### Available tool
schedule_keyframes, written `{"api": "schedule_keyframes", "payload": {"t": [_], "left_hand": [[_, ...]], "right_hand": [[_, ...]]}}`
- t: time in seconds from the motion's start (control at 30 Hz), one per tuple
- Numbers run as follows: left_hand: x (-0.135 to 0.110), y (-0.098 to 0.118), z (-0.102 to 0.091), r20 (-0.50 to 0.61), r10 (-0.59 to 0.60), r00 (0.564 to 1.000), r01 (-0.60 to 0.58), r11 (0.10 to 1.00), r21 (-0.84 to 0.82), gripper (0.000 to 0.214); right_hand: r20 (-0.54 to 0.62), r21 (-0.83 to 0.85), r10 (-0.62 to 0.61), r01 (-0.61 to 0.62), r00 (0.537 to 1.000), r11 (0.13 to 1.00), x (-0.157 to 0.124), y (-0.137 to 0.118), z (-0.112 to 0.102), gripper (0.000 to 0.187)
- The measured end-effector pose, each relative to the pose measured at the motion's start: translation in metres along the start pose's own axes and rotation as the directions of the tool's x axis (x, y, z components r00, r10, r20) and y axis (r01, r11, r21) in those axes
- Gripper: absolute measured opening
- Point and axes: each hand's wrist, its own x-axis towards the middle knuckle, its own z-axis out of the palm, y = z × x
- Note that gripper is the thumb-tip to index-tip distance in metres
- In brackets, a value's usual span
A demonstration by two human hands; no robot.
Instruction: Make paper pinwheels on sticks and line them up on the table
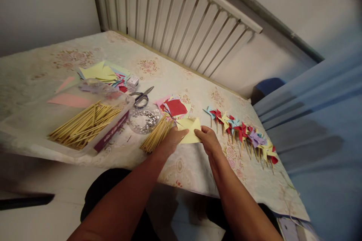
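Note:
A pale yellow paper square (189,130), with cuts and a raised flap at its top edge, is held above the table between both hands. My left hand (174,139) pinches its left side, thumb on top. On the right side, my right hand (207,138) grips the paper with its thumb laid over the front. Close beside my left hand lies a bundle of thin wooden sticks (154,135). Just beyond the hands is a pile of coloured paper squares (175,107), a red one uppermost.
Finished paper pinwheels (241,131) on sticks lie in a row at right. To the left are a clear plastic box (124,118) of sticks, a round dish of metal fasteners (144,120), scissors (141,98), a small box (132,81) and paper sheets (97,71). A radiator (169,19) stands behind the table.

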Motion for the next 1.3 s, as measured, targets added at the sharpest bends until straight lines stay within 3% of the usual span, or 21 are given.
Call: {"api": "schedule_keyframes", "payload": {"t": [0.1, 0.23, 0.8, 0.97, 1.3], "left_hand": [[0.004, -0.004, -0.001, -0.031, -0.007, 1.000, 0.006, 1.000, -0.009, 0.043], [0.008, -0.007, -0.002, 0.028, 0.035, 0.999, -0.032, 0.994, -0.101, 0.054], [0.001, 0.004, 0.005, 0.028, -0.042, 0.999, 0.046, 0.985, -0.166, 0.047], [0.003, 0.003, 0.006, 0.002, -0.067, 0.998, 0.066, 0.988, -0.142, 0.045], [0.011, -0.006, -0.003, 0.030, 0.076, 0.997, -0.079, 0.988, 0.133, 0.035]], "right_hand": [[0.018, 0.026, 0.003, -0.004, 1.000, 1.000, 0.000, 0.001, -0.001, 0.030], [0.020, 0.051, 0.018, -0.019, 1.000, 0.999, 0.000, -0.001, -0.002, 0.031], [-0.031, 0.031, -0.033, 0.034, 0.999, 0.999, 0.004, -0.001, -0.004, 0.027], [-0.054, 0.037, -0.046, 0.048, 0.997, 0.998, 0.004, -0.001, -0.007, 0.025], [0.122, 0.136, 0.059, -0.076, 0.991, 0.988, -0.007, -0.013, -0.008, 0.037]]}}
